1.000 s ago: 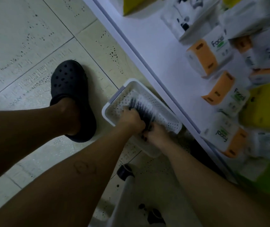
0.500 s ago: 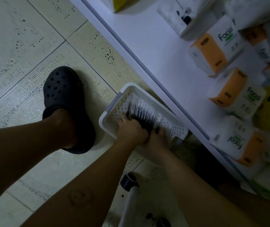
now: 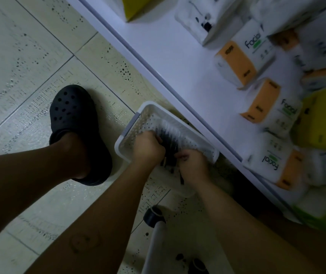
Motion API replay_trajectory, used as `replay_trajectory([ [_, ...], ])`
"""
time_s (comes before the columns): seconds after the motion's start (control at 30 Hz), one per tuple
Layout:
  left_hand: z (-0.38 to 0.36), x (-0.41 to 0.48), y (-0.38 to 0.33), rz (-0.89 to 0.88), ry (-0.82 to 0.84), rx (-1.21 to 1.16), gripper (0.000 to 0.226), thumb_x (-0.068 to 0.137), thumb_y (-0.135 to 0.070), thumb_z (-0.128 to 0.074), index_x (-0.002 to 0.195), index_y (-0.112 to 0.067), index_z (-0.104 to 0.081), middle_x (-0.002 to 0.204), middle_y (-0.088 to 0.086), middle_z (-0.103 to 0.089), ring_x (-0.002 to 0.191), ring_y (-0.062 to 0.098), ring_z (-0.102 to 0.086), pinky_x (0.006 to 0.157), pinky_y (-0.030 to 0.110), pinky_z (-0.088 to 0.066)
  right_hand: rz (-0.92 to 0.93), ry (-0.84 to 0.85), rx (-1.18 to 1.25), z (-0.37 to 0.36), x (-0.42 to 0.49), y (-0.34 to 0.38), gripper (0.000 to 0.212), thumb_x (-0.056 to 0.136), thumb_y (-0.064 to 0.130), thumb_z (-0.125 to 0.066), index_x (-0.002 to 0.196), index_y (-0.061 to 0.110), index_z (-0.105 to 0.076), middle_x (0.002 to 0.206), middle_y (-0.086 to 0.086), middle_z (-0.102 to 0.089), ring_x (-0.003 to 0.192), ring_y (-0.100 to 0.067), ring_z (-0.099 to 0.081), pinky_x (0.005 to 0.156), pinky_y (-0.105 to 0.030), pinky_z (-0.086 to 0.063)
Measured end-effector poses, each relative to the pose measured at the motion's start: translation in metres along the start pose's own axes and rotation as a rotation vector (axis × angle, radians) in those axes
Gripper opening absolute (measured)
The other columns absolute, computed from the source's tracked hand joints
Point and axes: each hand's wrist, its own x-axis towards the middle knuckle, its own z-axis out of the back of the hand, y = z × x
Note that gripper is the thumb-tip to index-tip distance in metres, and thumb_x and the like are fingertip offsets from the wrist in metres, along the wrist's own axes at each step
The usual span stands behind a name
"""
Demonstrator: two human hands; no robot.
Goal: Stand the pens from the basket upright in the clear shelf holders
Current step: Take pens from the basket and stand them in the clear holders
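Down at floor level, at the foot of the shelving:

- Left hand (image 3: 148,147) is clenched round a bundle of pens (image 3: 168,134). The fingers are curled over the dark barrels, knuckles up.
- Right hand (image 3: 192,164) is just beside it, on the near end of the same bundle. The fingertips are bent in and pinch the pens there.
- Both forearms reach in from the lower edge of view.

Pens: dark barrels with pale, clear ends fanned toward the far side. The bundle lies low inside the basket (image 3: 144,123), slanted rather than upright. A single dark pen (image 3: 181,177) shows just below the right hand. It is too blurred to say whether it lies inside the rim.

Basket: white, with perforated walls and bottom and a grey strip on the left short side. It sits on the floor (image 3: 39,56), set at a slant with its far long side close against the shelf (image 3: 168,56).

Floor: pale tiles with dark speckles and thin grout lines.
- A black clog (image 3: 73,119) on the person's foot stands left of the basket, near it but apart.
- A black castor wheel (image 3: 154,215) on a white leg sits between the two forearms, nearer the camera than the basket.

Shelf: a white board running diagonally up the right side.
- Several white tissue packs (image 3: 237,62) with orange ends stand on it in a loose row.
- A yellow pack (image 3: 322,119) sits behind them.
- A green pack (image 3: 316,212) is at the near end, blurred.
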Motion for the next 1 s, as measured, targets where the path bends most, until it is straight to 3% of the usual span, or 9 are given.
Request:
replay_trajectory([
  [0.13, 0.019, -0.013, -0.012, 0.009, 0.153, -0.099, 0.056, 0.081, -0.003, -0.063, 0.132, -0.013, -0.041, 0.112, 0.011, -0.057, 0.103, 0.03, -0.06, 0.09, 0.047, -0.054, -0.006, 0.004, 0.095, 0.01, -0.01, 0.007, 0.016, 0.086, 0.005, -0.063, 0.093, 0.018, -0.057, 0.096, -0.001, -0.064, 0.091, -0.019, -0.061, 0.073, -0.031, -0.051],
  [0.2, 0.028, -0.024, -0.014, -0.007, 0.188, -0.136, 0.045, 0.085, -0.006, -0.06, 0.126, -0.013, -0.043, 0.111, 0.014, -0.058, 0.104, 0.033, -0.059, 0.092, 0.05, -0.052, -0.019, 0.001, 0.153, 0.019, -0.019, 0.013, 0.023, 0.084, 0.003, -0.065, 0.096, 0.018, -0.053, 0.091, 0.004, -0.06, 0.09, -0.018, -0.06, 0.078, -0.033, -0.052],
  [0.3, 0.043, -0.044, -0.016, -0.081, 0.141, -0.128, 0.007, 0.095, -0.016, -0.05, 0.099, -0.014, -0.054, 0.097, 0.01, -0.061, 0.088, 0.027, -0.059, 0.074, 0.034, -0.052, 0.004, 0.001, 0.184, 0.032, -0.037, 0.023, 0.029, 0.083, 0.001, -0.065, 0.103, 0.017, -0.053, 0.09, 0.007, -0.057, 0.089, -0.016, -0.06, 0.078, -0.033, -0.054],
  [0.4, 0.058, -0.065, -0.017, -0.151, 0.068, -0.079, 0.025, 0.1, -0.031, -0.044, 0.117, -0.018, -0.056, 0.107, 0.007, -0.063, 0.09, 0.025, -0.059, 0.08, 0.034, -0.049, 0.081, -0.037, 0.185, 0.047, -0.059, 0.034, 0.032, 0.081, 0.002, -0.068, 0.106, 0.015, -0.053, 0.09, 0.003, -0.058, 0.08, -0.013, -0.058, 0.063, -0.026, -0.047],
  [0.53, 0.08, -0.103, -0.021, -0.281, -0.019, -0.116, 0.014, 0.098, -0.035, -0.046, 0.103, -0.029, -0.057, 0.113, 0.014, -0.065, 0.094, 0.036, -0.064, 0.083, 0.043, -0.055, 0.184, -0.073, 0.15, 0.061, -0.09, 0.048, 0.024, 0.083, 0.011, -0.069, 0.104, 0.017, -0.059, 0.085, 0.004, -0.056, 0.08, -0.02, -0.059, 0.071, -0.032, -0.048],
  [0.6, 0.089, -0.125, -0.024, -0.319, -0.03, -0.181, 0.014, 0.099, -0.028, -0.045, 0.098, -0.025, -0.058, 0.104, 0.014, -0.066, 0.092, 0.035, -0.064, 0.082, 0.047, -0.056, 0.252, -0.104, 0.153, 0.067, -0.109, 0.057, 0.008, 0.085, 0.016, -0.068, 0.089, 0.012, -0.063, 0.076, 0.002, -0.055, 0.074, -0.024, -0.059, 0.069, -0.036, -0.049],
  [0.7, 0.097, -0.157, -0.029, -0.351, -0.039, -0.268, 0.022, 0.101, -0.019, -0.041, 0.097, -0.015, -0.062, 0.093, 0.009, -0.065, 0.078, 0.025, -0.063, 0.073, 0.038, -0.055, 0.325, -0.171, 0.261, 0.076, -0.144, 0.068, 0.019, 0.093, 0.025, -0.064, 0.074, 0.021, -0.061, 0.07, 0.004, -0.061, 0.071, -0.022, -0.062, 0.071, -0.042, -0.054],
  [0.8, 0.1, -0.19, -0.034, -0.408, -0.077, -0.329, 0.027, 0.101, -0.025, -0.041, 0.098, -0.011, -0.064, 0.079, 0.006, -0.06, 0.06, 0.019, -0.049, 0.06, 0.031, -0.041, 0.349, -0.238, 0.384, 0.083, -0.175, 0.072, 0.02, 0.096, 0.027, -0.059, 0.076, 0.023, -0.063, 0.07, 0.001, -0.064, 0.067, -0.019, -0.062, 0.072, -0.047, -0.054],
  [1.0, 0.096, -0.246, -0.043, -0.623, -0.141, -0.345, 0.029, 0.1, -0.04, -0.043, 0.105, -0.02, -0.064, 0.074, -0.001, -0.064, 0.054, 0.01, -0.051, 0.057, 0.027, -0.043, 0.433, -0.306, 0.418, 0.11, -0.222, 0.082, 0.023, 0.1, 0.031, -0.05, 0.091, 0.019, -0.067, 0.075, 0.004, -0.066, 0.064, -0.015, -0.062, 0.072, -0.044, -0.055],
])
